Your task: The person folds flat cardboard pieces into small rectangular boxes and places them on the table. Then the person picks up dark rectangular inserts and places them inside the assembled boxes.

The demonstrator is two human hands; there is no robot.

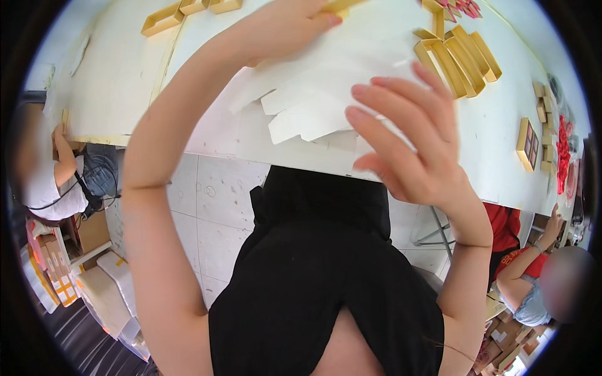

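Note:
My left hand [282, 28] reaches far over the white table [119, 81] and its fingers rest on a yellow strip-like piece [338, 6] at the top edge; how it grips is unclear. My right hand [407, 138] hovers with fingers spread above a pile of flat white card cutouts [307, 106] near the table's front edge, holding nothing. My black clothing fills the lower middle.
Several gold box frames [458, 56] lie at the table's right, more gold frames [166, 17] at the top left. A gold box [527, 144] and red pieces [562, 150] sit far right. People sit at both sides; cartons [94, 282] stand on the tiled floor.

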